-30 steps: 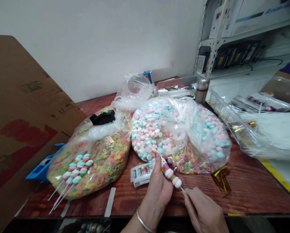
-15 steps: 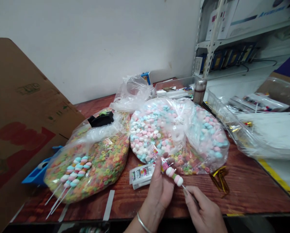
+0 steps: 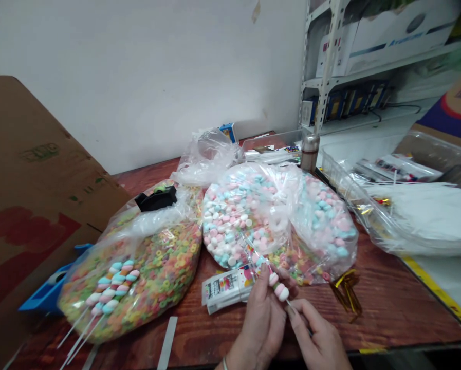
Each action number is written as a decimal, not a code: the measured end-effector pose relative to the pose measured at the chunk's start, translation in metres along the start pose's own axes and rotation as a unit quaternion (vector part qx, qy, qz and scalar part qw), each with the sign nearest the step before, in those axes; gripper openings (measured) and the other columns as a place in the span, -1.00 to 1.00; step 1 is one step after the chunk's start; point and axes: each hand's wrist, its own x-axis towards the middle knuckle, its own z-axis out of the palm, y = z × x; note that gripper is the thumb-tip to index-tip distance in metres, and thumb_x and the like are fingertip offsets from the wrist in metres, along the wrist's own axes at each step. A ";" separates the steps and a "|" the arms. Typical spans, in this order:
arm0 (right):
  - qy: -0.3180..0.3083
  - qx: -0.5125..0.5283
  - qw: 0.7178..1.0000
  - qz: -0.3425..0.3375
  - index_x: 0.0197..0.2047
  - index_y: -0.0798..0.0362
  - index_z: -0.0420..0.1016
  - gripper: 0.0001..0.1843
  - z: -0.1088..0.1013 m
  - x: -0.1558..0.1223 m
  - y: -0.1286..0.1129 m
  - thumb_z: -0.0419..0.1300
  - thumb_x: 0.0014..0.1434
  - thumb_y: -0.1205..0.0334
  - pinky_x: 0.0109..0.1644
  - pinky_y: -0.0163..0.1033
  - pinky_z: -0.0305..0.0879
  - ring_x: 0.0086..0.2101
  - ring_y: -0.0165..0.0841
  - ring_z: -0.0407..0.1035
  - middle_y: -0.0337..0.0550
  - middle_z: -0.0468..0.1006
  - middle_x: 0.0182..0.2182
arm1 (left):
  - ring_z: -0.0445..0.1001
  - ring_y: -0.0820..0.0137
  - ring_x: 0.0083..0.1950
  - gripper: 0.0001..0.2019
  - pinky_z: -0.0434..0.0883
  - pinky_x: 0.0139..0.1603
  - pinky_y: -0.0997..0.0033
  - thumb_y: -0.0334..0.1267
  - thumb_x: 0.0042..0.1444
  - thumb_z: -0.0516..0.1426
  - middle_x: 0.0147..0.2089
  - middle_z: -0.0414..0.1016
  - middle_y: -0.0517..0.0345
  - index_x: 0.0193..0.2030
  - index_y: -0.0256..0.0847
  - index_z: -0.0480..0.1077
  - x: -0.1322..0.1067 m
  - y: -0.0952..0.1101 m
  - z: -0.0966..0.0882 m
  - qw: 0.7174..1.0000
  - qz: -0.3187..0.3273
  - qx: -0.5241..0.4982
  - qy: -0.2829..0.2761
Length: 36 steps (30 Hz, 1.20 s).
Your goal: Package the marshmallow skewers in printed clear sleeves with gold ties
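My left hand (image 3: 263, 308) is closed around a clear printed plastic sleeve (image 3: 252, 253), with the upper part of a marshmallow skewer (image 3: 281, 292) in or against it. Pink and white marshmallows with a green ring between them show below my fingers. The fingertips of my right hand (image 3: 311, 329) pinch the thin white stick under the lowest marshmallow. Left of my hands lies a stack of flat printed sleeves (image 3: 226, 288). Finished-looking marshmallow skewers (image 3: 112, 288) rest on a bag of coloured ring candy (image 3: 168, 262).
Behind my hands sits a big clear bag of marshmallows (image 3: 230, 216). Gold twist ties (image 3: 348, 293) lie to the right, near a clear tray of white sticks (image 3: 426, 239). A black tape dispenser (image 3: 155, 199), a blue one (image 3: 47, 295) and a cardboard box (image 3: 41, 169) are leftward.
The skewer has gone further up into my left hand and the sleeve, so fewer marshmallows show below the fingers. My right hand has followed on the stick. The camera view has shifted slightly.
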 end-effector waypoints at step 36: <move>-0.123 0.371 0.900 0.194 -0.17 0.08 0.43 -0.62 0.018 0.044 -0.036 0.18 0.22 -0.11 -0.42 -0.41 0.23 -0.49 -0.50 0.28 -0.32 0.41 -0.46 | 0.41 0.37 -0.29 -0.72 0.33 -0.23 0.43 -0.14 -0.06 0.34 -0.35 0.47 0.16 -0.26 -0.24 0.46 -0.024 0.077 -0.036 0.872 0.010 0.480 -0.093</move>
